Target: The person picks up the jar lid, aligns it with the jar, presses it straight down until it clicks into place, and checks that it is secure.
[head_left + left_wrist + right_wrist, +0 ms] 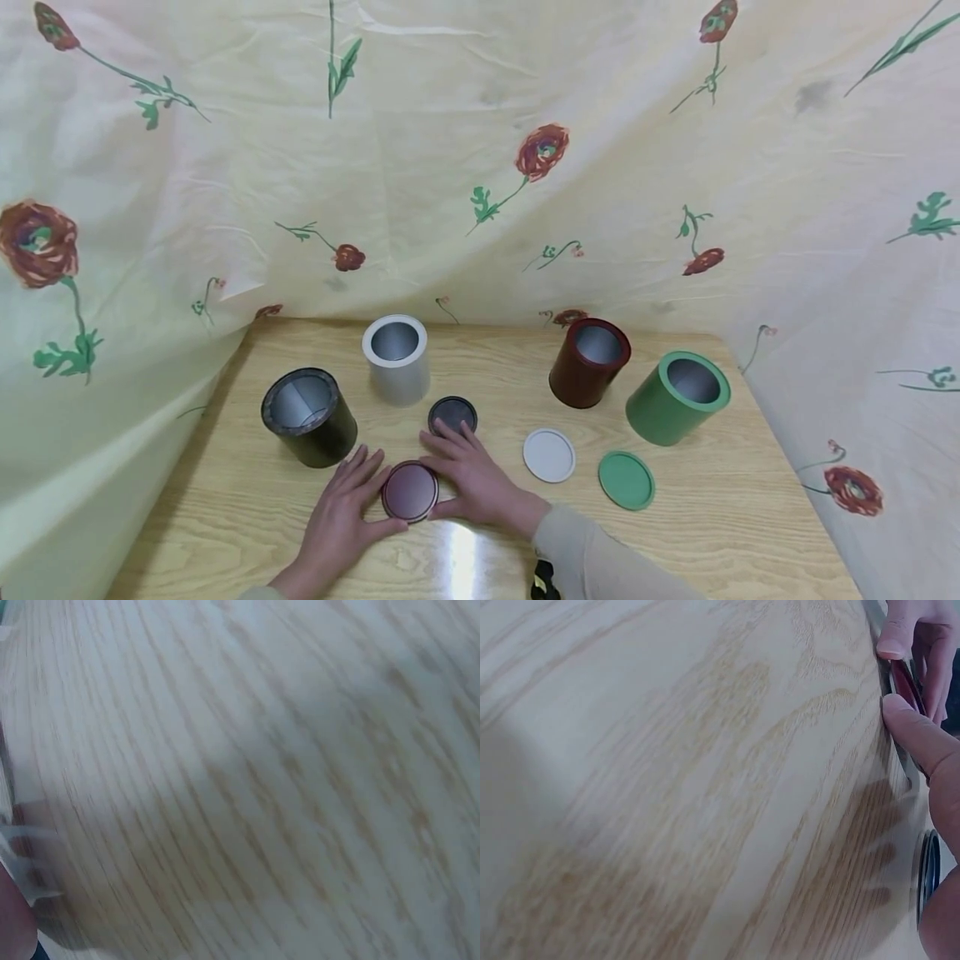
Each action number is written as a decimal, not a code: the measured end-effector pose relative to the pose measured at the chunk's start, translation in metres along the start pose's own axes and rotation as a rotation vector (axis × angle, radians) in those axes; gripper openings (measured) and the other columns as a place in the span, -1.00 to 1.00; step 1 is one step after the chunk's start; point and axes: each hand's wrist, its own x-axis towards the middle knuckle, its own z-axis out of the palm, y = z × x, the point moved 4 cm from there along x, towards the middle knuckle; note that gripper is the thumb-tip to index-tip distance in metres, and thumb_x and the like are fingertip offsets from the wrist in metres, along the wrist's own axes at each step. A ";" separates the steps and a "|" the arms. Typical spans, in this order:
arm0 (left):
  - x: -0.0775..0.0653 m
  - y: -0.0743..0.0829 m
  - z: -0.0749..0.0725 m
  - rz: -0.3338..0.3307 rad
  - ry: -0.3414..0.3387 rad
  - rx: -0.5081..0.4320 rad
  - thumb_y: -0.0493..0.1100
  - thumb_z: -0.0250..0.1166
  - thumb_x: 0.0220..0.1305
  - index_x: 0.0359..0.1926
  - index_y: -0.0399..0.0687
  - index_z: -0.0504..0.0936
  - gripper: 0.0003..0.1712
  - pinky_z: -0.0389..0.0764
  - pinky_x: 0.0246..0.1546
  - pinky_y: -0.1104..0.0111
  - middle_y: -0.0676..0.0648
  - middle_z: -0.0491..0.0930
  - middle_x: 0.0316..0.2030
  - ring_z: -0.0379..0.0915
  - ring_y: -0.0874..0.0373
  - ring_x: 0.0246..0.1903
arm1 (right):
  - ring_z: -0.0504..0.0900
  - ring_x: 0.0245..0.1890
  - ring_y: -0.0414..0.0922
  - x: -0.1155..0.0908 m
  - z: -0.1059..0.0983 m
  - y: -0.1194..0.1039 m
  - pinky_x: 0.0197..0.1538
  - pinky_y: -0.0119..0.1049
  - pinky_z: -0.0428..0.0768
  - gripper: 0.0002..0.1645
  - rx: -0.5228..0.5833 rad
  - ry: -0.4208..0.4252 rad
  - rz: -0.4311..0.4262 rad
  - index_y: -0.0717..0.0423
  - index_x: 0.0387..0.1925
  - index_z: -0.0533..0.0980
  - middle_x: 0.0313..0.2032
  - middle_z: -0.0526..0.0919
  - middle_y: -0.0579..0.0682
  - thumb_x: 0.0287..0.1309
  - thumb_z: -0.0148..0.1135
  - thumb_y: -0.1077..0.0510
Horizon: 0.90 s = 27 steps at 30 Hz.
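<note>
A round dark red lid (410, 492) is between both hands near the front of the table. My left hand (341, 510) holds its left side, thumb at the near edge and index finger at the upper left. From the other side my right hand (480, 483) grips it between thumb and index finger. The right wrist view shows both thumbs at the rim of the lid (906, 688). Other fingertips of the right hand overlap the black lid (452, 410) just behind. Only a bit of finger (13, 919) shows in the left wrist view.
A black can (322, 433) stands open-topped beside the left hand, a white can (401, 383) behind it. Dark red (585, 375) and green (660, 412) cans stand at the back right. White (549, 456) and green (626, 481) lids lie right of the right hand. Flowered cloth (420, 167) surrounds the table.
</note>
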 end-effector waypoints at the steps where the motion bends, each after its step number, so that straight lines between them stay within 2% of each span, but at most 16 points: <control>1: 0.001 0.000 0.001 0.003 0.005 0.003 0.30 0.70 -0.20 0.26 -0.16 0.73 0.02 0.33 0.47 -0.17 -0.20 0.58 0.38 0.33 -0.25 0.49 | 0.00 0.69 0.11 -0.001 -0.001 0.000 0.64 0.32 -0.03 -0.02 0.007 0.005 0.005 0.05 0.40 0.58 0.62 0.27 0.08 0.03 0.63 -0.32; 3: 0.003 0.000 0.002 0.011 0.018 0.006 0.32 0.71 -0.22 0.27 -0.14 0.73 0.04 0.31 0.50 -0.08 -0.17 0.58 0.39 0.33 -0.20 0.50 | 0.00 0.70 0.10 -0.004 -0.005 0.001 0.64 0.32 -0.06 -0.02 0.020 0.024 0.010 0.04 0.41 0.57 0.62 0.28 0.08 0.03 0.63 -0.32; 7: 0.009 0.004 0.001 0.056 0.071 0.000 0.34 0.71 -0.25 0.25 -0.11 0.75 0.04 0.11 0.61 0.21 -0.12 0.60 0.38 0.36 -0.17 0.49 | 0.01 0.69 0.11 -0.008 -0.014 0.005 0.64 0.34 -0.08 -0.01 0.048 0.065 0.009 0.04 0.42 0.56 0.61 0.29 0.09 0.03 0.63 -0.30; 9: 0.014 0.007 0.000 0.082 0.094 0.000 0.34 0.71 -0.26 0.25 -0.10 0.76 0.03 0.07 0.62 0.28 -0.11 0.61 0.37 0.37 -0.16 0.49 | 0.03 0.69 0.12 -0.010 -0.019 0.007 0.63 0.36 -0.06 -0.01 0.049 0.084 0.006 0.05 0.42 0.56 0.61 0.30 0.09 0.02 0.64 -0.28; 11: 0.020 0.011 -0.001 0.105 0.104 0.003 0.34 0.71 -0.26 0.24 -0.10 0.76 0.03 0.16 0.60 0.20 -0.11 0.61 0.37 0.37 -0.16 0.49 | 0.04 0.69 0.13 -0.011 -0.025 0.009 0.63 0.36 -0.05 -0.01 0.049 0.100 0.007 0.09 0.40 0.57 0.61 0.30 0.10 0.01 0.66 -0.26; 14: 0.030 0.019 -0.003 0.143 0.111 0.019 0.35 0.71 -0.27 0.24 -0.11 0.75 0.04 0.33 0.49 -0.04 -0.13 0.60 0.38 0.36 -0.17 0.49 | 0.06 0.68 0.15 -0.016 -0.035 0.013 0.63 0.36 -0.03 -0.02 0.045 0.127 0.015 0.10 0.40 0.58 0.61 0.29 0.10 -0.01 0.69 -0.22; 17: 0.043 0.027 -0.006 0.188 0.125 0.028 0.33 0.72 -0.30 0.23 -0.15 0.75 0.05 0.40 0.42 -0.17 -0.18 0.59 0.38 0.39 -0.22 0.46 | 0.11 0.66 0.18 -0.021 -0.048 0.016 0.61 0.39 0.02 -0.01 0.037 0.178 0.009 0.11 0.39 0.59 0.60 0.31 0.12 -0.05 0.74 -0.16; 23: 0.068 0.044 -0.017 0.260 0.141 0.020 0.29 0.75 -0.28 0.25 -0.14 0.74 0.04 0.42 0.43 -0.19 -0.21 0.57 0.39 0.37 -0.25 0.47 | 0.24 0.60 0.25 -0.030 -0.077 0.020 0.54 0.45 0.14 0.00 0.003 0.307 -0.032 0.12 0.36 0.61 0.53 0.41 0.20 -0.14 0.80 -0.09; 27: 0.085 0.054 -0.024 0.309 0.164 0.000 0.27 0.76 -0.29 0.24 -0.14 0.75 0.03 0.39 0.46 -0.18 -0.22 0.58 0.38 0.36 -0.25 0.48 | 0.27 0.58 0.25 -0.034 -0.093 0.023 0.53 0.46 0.17 0.00 -0.025 0.359 -0.033 0.10 0.34 0.62 0.51 0.44 0.21 -0.19 0.83 -0.07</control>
